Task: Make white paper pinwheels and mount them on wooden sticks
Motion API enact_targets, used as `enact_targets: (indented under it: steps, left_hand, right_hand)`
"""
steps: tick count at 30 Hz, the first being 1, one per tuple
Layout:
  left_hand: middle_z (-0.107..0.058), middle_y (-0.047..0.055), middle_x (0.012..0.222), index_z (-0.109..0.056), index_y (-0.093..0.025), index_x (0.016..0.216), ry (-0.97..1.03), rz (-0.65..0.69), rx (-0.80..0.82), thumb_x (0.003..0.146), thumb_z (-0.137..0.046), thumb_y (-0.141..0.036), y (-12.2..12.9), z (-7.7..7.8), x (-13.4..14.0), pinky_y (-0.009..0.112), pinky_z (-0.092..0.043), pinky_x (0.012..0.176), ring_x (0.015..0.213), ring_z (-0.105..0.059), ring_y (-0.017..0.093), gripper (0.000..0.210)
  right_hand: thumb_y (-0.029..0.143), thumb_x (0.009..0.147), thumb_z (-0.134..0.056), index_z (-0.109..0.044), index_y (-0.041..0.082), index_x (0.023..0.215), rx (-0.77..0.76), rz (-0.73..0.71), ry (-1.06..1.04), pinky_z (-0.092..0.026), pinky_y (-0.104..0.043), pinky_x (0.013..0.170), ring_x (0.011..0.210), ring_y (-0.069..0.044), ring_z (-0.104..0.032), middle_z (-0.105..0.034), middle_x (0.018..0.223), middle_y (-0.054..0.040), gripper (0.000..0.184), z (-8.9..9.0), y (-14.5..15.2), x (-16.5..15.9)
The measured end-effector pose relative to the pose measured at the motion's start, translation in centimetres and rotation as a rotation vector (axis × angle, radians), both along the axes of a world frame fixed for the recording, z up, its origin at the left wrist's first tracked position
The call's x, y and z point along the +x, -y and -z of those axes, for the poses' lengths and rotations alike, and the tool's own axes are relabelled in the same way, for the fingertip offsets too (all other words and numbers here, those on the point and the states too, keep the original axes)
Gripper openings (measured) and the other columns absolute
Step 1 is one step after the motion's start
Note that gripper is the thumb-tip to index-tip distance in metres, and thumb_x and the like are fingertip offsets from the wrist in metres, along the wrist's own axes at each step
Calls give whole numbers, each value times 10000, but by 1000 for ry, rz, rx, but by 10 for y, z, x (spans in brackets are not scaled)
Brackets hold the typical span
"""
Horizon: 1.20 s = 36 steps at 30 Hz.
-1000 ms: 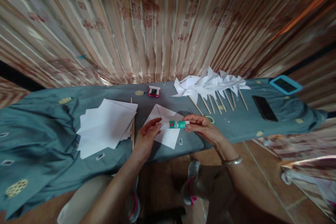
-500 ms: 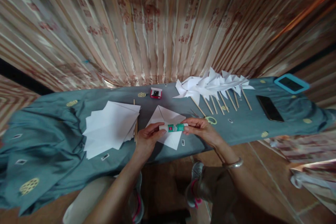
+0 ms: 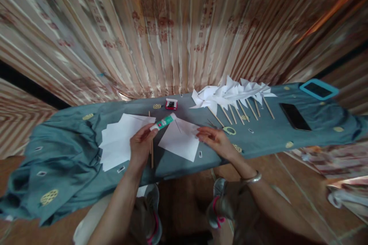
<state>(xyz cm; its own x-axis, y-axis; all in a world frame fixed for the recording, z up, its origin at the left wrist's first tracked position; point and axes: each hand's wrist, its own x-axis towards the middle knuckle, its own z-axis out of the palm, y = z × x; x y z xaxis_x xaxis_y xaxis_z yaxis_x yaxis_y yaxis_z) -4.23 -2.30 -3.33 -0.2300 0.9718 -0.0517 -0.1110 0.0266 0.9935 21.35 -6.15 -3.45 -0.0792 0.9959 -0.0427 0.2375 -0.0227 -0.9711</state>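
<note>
Head view: on the cloth-covered bench (image 3: 258,141), a stack of white paper (image 3: 117,141) lies left. The left hand (image 3: 140,143) holds a glue stick (image 3: 163,122) between its fingers, near the far corner of a square white sheet (image 3: 181,141). The right hand (image 3: 217,143) has its fingers narrow at the sheet's right corner; whether they grip it, I cannot tell. Far right lie paper pinwheels (image 3: 211,95), then a phone (image 3: 295,117).

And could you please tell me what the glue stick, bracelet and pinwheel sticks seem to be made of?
Glue stick: probably smooth plastic, with a printed green label.
Bracelet: likely polished metal, silvery and shiny.
Pinwheel sticks: apparently bare wood, pale tan.
</note>
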Motion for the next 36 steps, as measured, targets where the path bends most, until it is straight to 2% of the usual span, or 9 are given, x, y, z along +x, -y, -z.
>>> enact_targets:
  steps: [3, 7, 14, 19, 21, 23, 25, 30, 36]
  left_hand:
    - [-675, 9, 777, -694, -151, 951, -163, -43, -7, 606, -750, -358, -12, 9, -15, 281, -490, 715, 717, -620, 153, 406]
    - [-658, 37, 875, -667, -165, 963, -486, -61, 92, 693, -664, -388, -18, 22, -21, 301, -514, 753, 784, -625, 175, 350]
    - [-603, 58, 893, -610, -181, 904, -880, -49, 245, 748, -592, -279, -30, 42, -18, 354, -510, 764, 763, -589, 197, 185]
    - [-599, 136, 1127, -598, -166, 1081, -1134, -21, 381, 786, -607, -293, -16, 34, -7, 474, -440, 914, 1074, -533, 315, 322]
    - [-598, 129, 1167, -593, -180, 1131, -1139, 98, 507, 813, -616, -324, -1, 27, 1, 474, -428, 939, 1103, -522, 307, 350]
    - [-616, 110, 1160, -603, -198, 1128, -1109, 401, 603, 810, -642, -312, 16, 24, 9, 452, -441, 950, 1089, -546, 279, 340]
    - [-629, 106, 1169, -612, -213, 1126, -1113, 561, 593, 770, -694, -293, 31, 26, 16, 470, -455, 943, 1102, -550, 290, 374]
    - [-641, 124, 1189, -606, -188, 1158, -1121, 636, 573, 767, -714, -262, 40, 32, 19, 494, -475, 948, 1095, -574, 297, 412]
    - [-679, 115, 1104, -633, -168, 1106, -1131, 670, 641, 869, -595, -215, 41, 32, 19, 448, -515, 919, 1063, -603, 274, 245]
  right_hand:
    - [318, 816, -674, -669, 184, 1131, 199, -89, 380, -506, -449, 943, 1020, -263, -664, -715, 1095, -113, 342, -2, 13, 1]
    - [252, 773, -716, -549, 163, 1312, 333, -321, 614, -390, -508, 1090, 1310, -301, -468, -551, 1378, -159, 571, 0, 31, -5]
    - [268, 842, -629, -445, 170, 1406, 377, -365, 739, -361, -523, 1116, 1352, -294, -409, -492, 1431, -161, 602, 17, 44, -8]
    - [308, 844, -631, -450, 158, 1401, 359, -362, 737, -360, -530, 1114, 1341, -301, -415, -496, 1423, -168, 605, 19, 43, -7]
    - [306, 835, -645, -466, 135, 1386, 351, -362, 735, -362, -523, 1113, 1331, -306, -424, -505, 1410, -178, 604, 18, 41, -6]
    - [293, 826, -658, -472, 124, 1378, 349, -363, 727, -369, -514, 1111, 1316, -307, -437, -519, 1394, -179, 606, 17, 39, -7]
    - [285, 828, -659, -469, 138, 1380, 354, -358, 711, -377, -512, 1105, 1304, -302, -452, -533, 1381, -171, 602, 17, 37, -6]
    - [322, 825, -675, -474, 156, 1375, 361, -360, 685, -387, -518, 1095, 1298, -300, -460, -540, 1373, -165, 608, 17, 35, -4]
    - [304, 816, -690, -489, 168, 1360, 365, -375, 708, -389, -519, 1097, 1288, -297, -477, -547, 1371, -148, 596, 16, 33, -2]
